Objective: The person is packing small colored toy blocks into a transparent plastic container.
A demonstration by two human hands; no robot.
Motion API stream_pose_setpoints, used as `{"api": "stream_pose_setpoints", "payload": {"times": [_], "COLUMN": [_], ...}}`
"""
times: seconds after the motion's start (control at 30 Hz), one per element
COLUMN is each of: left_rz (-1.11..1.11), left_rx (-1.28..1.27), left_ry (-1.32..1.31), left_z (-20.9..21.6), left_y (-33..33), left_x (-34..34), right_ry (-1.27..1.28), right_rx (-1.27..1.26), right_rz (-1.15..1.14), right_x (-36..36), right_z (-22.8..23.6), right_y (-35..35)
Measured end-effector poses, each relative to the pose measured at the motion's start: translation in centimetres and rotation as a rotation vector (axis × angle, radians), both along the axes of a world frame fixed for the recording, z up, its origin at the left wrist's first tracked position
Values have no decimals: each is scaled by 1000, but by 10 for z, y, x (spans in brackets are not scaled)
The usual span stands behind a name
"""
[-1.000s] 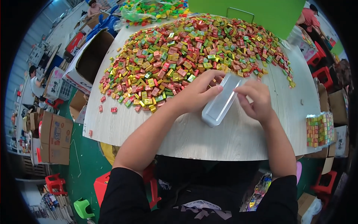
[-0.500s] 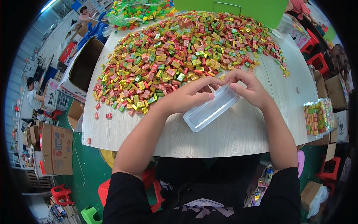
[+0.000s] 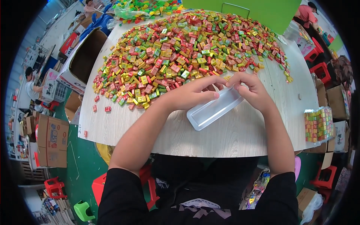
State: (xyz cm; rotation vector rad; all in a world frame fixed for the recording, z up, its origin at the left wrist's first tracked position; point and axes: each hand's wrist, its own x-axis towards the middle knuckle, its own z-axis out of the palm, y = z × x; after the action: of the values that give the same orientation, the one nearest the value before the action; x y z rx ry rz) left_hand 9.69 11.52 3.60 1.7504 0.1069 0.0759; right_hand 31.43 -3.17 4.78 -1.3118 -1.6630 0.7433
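Over the table (image 3: 232, 140), left hand (image 3: 192, 94) and right hand (image 3: 252, 92) pinch tray (image 3: 213, 108); looks unfilled, blocks (image 3: 174, 56) loose beyond.

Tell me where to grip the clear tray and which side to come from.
Probably best to take the tray by its lower-left end, across its two long walls, coming from the near side. It is long and narrow, lying slantwise, and that end sticks out uncovered, while the left hand and right hand are at its far part.
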Motion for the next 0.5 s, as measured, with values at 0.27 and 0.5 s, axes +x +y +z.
{"api": "stream_pose_setpoints", "payload": {"times": [0.27, 0.5], "left_rz": [-30, -22], "left_rx": [85, 94], "left_ry": [-31, -26], "left_z": [-3, 1], "left_y": [1, -2], "left_x": [-1, -2], "right_ry": [-55, -107], "right_rx": [39, 29], "right_rz": [-6, -21], "right_x": [-1, 3], "right_z": [-1, -1], "right_y": [-3, -5]}}
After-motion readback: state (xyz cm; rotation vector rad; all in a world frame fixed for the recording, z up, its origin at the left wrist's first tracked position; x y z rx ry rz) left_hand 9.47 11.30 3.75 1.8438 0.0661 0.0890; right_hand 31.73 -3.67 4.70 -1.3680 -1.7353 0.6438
